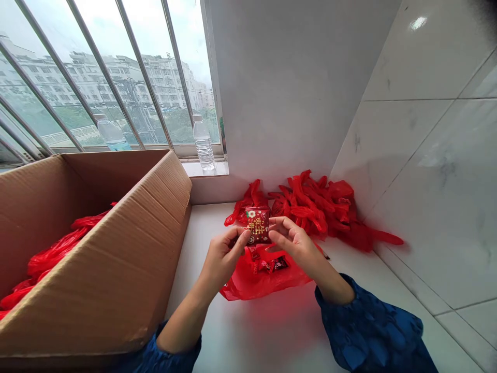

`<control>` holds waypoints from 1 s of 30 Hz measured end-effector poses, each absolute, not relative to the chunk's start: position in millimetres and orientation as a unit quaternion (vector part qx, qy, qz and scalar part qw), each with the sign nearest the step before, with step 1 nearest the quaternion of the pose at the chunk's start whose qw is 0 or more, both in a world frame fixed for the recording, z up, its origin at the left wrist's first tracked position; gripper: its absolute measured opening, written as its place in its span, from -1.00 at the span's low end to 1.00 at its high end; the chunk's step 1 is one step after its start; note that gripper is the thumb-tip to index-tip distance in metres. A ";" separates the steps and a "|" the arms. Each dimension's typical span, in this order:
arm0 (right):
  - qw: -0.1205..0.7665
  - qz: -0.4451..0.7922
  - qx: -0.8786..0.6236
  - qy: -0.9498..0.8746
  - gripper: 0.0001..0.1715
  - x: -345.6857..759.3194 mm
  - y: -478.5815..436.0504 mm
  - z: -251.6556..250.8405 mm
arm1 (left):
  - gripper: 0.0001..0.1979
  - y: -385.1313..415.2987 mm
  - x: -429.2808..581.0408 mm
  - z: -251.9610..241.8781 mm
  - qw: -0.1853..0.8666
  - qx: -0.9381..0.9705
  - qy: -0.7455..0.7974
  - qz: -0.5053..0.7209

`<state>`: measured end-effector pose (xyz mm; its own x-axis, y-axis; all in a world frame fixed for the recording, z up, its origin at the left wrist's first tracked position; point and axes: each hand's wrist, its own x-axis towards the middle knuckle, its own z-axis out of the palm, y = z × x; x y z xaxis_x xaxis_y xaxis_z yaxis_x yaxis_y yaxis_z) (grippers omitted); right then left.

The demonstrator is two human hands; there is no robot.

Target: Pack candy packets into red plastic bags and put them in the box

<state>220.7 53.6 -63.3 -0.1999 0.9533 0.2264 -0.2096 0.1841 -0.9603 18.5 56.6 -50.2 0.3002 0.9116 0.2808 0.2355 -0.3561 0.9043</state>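
A small dark red packet (258,224) with gold characters and flower prints is held up in front of me. My left hand (229,248) pinches its left edge between thumb and fingers. On the opposite edge, the fingers and thumb of my right hand (289,238) close on it too. Below the hands an opened red plastic bag (267,285) lies on the white surface. Several small wrapped pieces, among them a dark wrapper (280,263), rest inside that bag; part of them is hidden by the packet and hands.
A large open cardboard box (128,259) at the left holds red plastic bags (66,243). More red bags (310,204) are heaped against the back wall. A clear water bottle (203,145) stands on the windowsill, and another bottle (112,133) is behind the box.
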 end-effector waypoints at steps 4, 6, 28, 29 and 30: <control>0.525 0.533 -0.329 -0.576 -0.60 220.8 53.3 -63.0 | -0.61 55.4 26.7 -56.2 0.392 0.720 0.401 0.410; 0.515 0.515 -0.341 -0.595 -0.60 225.4 52.8 -61.5 | -0.60 55.7 26.3 -55.7 0.405 0.729 0.397 0.384; 0.501 0.454 -0.385 -0.629 -0.63 234.4 50.1 -54.4 | -0.59 56.0 21.1 -43.9 0.524 0.624 0.363 0.452; 0.498 0.456 -0.384 -0.629 -0.63 234.6 50.0 -54.2 | -0.59 55.9 21.0 -43.9 0.522 0.626 0.363 0.452; 0.496 0.458 -0.384 -0.630 -0.63 234.7 50.0 -54.2 | -0.59 55.7 21.1 -43.7 0.517 0.629 0.364 0.452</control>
